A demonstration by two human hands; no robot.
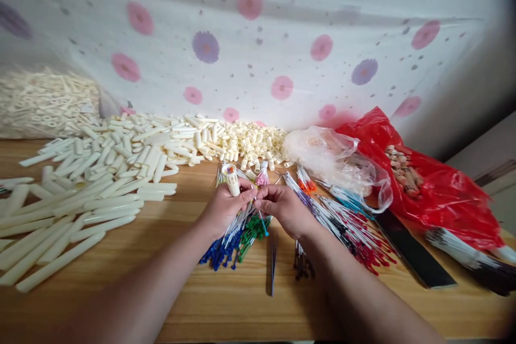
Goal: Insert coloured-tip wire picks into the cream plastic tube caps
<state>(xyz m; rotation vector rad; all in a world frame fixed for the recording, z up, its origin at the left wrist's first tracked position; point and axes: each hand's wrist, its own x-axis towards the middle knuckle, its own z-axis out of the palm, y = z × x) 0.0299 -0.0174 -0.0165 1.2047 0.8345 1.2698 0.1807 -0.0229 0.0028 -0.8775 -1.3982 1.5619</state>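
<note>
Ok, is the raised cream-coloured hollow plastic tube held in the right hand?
No, the left hand holds the raised cream-coloured hollow plastic tube, while the right hand has its fingertips close beside.

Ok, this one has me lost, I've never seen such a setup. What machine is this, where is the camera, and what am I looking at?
There is no machine: these are a person's bare hands, seen in one picture from a camera worn on the head, looking forward and down.

The left hand holds an upright cream tube with coloured bits showing inside its open top. The right hand pinches close beside it, apparently on a thin stick with a light-blue end.

On the wooden table, loose cream tubes lie to the left and small slotted pieces behind the hands. Around the hands are blue-tipped sticks and green-tipped sticks; to the right, red-tipped sticks and a red bag.
</note>
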